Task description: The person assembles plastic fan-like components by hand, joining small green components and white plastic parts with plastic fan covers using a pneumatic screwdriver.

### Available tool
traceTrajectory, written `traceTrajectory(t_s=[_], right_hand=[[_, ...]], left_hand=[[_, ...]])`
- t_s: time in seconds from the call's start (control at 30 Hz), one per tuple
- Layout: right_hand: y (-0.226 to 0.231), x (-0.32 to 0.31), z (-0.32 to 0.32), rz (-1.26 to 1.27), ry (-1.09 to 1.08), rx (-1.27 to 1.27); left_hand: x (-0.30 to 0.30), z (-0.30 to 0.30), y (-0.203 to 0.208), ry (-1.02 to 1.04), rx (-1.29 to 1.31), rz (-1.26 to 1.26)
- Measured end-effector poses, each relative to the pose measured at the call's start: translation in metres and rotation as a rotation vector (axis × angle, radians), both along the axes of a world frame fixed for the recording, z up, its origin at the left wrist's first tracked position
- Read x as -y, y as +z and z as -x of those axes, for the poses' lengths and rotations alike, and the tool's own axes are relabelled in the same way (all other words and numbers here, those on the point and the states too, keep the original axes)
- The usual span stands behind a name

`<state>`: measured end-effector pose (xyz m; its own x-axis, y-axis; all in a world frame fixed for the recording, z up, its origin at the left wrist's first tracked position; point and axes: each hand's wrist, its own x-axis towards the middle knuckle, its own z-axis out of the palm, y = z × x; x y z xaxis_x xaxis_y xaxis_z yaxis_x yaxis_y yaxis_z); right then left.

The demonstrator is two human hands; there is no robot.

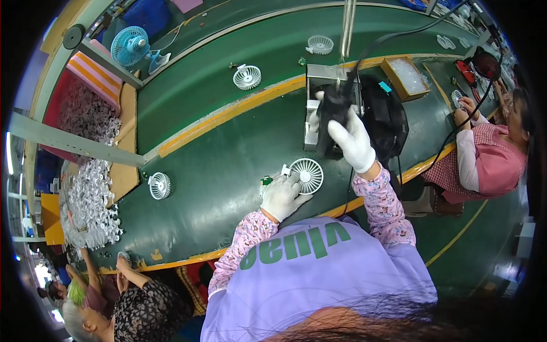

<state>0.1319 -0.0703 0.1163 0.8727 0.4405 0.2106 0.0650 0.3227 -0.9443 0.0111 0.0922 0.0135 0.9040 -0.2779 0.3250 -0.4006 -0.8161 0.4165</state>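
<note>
My left hand (280,198), in a white glove, rests low over a white round fan head (309,175) lying on the green bench, its fingers on the rim and neck. A small green circuit board (266,180) shows beside those fingers. Farther up and to the right, my gloved right hand (356,141) is wrapped around a black corded electric screwdriver (335,117), slightly smeared by motion. The tool hangs under a metal spring (347,28), in front of a silver metal fixture (325,73). Its tip cannot be made out.
A black bag-like thing (384,122) and a carton with clear plastic (407,78) stand right of the fixture. More white fan heads (247,77) lie on the belt and bench (160,186). White parts (91,199) heap at left. Co-workers sit at both sides (490,154).
</note>
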Motion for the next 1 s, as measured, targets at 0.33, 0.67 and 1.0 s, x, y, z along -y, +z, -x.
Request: traceTrajectory(t_s=[0.33, 0.67, 1.0], right_hand=[[-0.035, -0.022, 0.014, -0.327, 0.200, -0.016], [-0.055, -0.026, 0.022, -0.301, -0.014, -0.021], [-0.063, -0.028, 0.021, -0.341, -0.004, -0.013]], left_hand=[[-0.002, 0.000, -0.001, -0.014, -0.015, 0.104], [-0.005, 0.000, -0.006, 0.016, -0.020, 0.265], [-0.005, -0.001, -0.004, 0.026, -0.031, 0.273]])
